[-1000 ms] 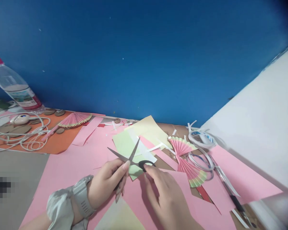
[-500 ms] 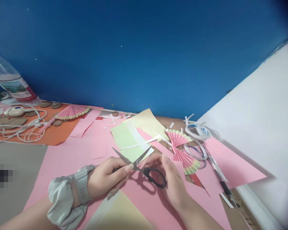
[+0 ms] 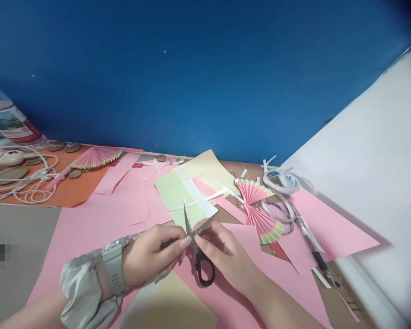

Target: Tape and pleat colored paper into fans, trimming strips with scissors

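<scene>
Black-handled scissors (image 3: 205, 270) are held between my two hands, blades apart and pointing away from me. My left hand (image 3: 159, 251), with a grey watch and scrunchie at the wrist, pinches them near the pivot and one handle. The fingers of my right hand (image 3: 222, 249) are closed at the scissors near the pivot, on the right side. One handle loop hangs free below. Beyond the blades lies green paper (image 3: 171, 189) with white strips across it, and pink paper (image 3: 123, 208) spreads underneath.
A pink pleated fan (image 3: 256, 203), tape rolls (image 3: 282, 180) and a pen (image 3: 320, 262) lie to the right. Another fan (image 3: 97, 157), white cables (image 3: 30, 194) and a bottle (image 3: 12, 121) are at the left. A blue wall (image 3: 205, 82) stands behind.
The scissors have swung so the visible loop points toward me. My right hand has moved left and closed its fingers at the pivot. The view has shifted slightly.
</scene>
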Demonstrator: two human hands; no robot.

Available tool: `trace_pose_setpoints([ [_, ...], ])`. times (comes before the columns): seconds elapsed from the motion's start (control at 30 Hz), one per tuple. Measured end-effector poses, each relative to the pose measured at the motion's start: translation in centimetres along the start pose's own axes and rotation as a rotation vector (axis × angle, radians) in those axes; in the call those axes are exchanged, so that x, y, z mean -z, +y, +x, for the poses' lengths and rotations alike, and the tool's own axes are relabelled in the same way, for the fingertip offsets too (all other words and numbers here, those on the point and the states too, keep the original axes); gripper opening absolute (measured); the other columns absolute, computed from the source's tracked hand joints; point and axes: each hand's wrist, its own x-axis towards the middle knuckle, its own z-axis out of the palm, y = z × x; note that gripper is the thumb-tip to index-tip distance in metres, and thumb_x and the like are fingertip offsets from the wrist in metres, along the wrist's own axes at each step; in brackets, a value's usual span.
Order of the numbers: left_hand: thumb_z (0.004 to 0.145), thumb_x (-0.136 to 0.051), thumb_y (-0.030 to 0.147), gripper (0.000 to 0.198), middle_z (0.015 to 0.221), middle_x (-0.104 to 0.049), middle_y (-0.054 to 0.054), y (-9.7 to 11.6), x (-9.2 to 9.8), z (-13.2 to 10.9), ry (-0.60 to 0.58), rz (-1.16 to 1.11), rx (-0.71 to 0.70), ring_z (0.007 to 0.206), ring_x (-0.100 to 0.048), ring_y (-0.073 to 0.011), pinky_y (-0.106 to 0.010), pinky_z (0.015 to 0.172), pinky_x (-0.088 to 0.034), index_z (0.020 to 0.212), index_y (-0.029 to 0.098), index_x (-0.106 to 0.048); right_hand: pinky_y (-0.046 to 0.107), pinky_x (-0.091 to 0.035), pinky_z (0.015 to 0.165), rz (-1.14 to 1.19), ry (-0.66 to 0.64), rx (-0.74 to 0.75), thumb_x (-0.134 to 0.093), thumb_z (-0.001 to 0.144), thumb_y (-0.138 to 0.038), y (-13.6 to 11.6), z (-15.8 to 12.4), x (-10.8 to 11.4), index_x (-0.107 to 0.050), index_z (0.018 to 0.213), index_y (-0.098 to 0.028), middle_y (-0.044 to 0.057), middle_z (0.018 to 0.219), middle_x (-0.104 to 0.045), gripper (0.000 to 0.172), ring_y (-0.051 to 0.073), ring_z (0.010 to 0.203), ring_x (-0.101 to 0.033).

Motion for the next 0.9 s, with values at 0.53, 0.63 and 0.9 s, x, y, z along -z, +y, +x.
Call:
trace_pose_setpoints([
  [0.53, 0.096, -0.034, 0.044, 0.043, 0.049, -0.047, 0.004, -0.11, 0.05, 0.01, -0.027, 0.086, -0.008, 0.048, -0.045, -0.0087, -0.020, 0.051, -0.037, 0.064, 0.018, -0.046, 0.030, -0.047, 0.067, 0.007, 0.056, -0.062, -0.051, 0.091, -0.039, 0.51, 0.08, 0.11, -0.051, 0.081, -0.019, 0.001, 0.077, -0.056, 0.023, 0.015, 0.071, -0.056],
  [0.63, 0.096, -0.033, 0.044, 0.043, 0.049, -0.047, 0.004, -0.02, 0.01, 0.06, -0.032, 0.086, 0.001, 0.047, -0.045, -0.0082, -0.020, 0.051, -0.037, 0.063, 0.018, -0.045, 0.029, -0.047, 0.066, 0.014, 0.055, -0.068, -0.051, 0.091, -0.040, 0.69, 0.08, 0.17, -0.051, 0.081, -0.019, 0.000, 0.077, -0.056, 0.023, 0.014, 0.070, -0.057],
  [0.9, 0.096, -0.034, 0.041, 0.041, 0.050, -0.049, 0.004, 0.23, 0.09, 0.07, -0.020, 0.086, 0.030, 0.048, -0.044, -0.0075, -0.019, 0.050, -0.036, 0.066, 0.018, -0.048, 0.027, -0.048, 0.064, 0.026, 0.054, -0.089, -0.053, 0.090, -0.037, 0.70, 0.02, 0.18, -0.054, 0.087, -0.020, 0.001, 0.089, -0.060, 0.018, 0.012, 0.067, -0.059],
])
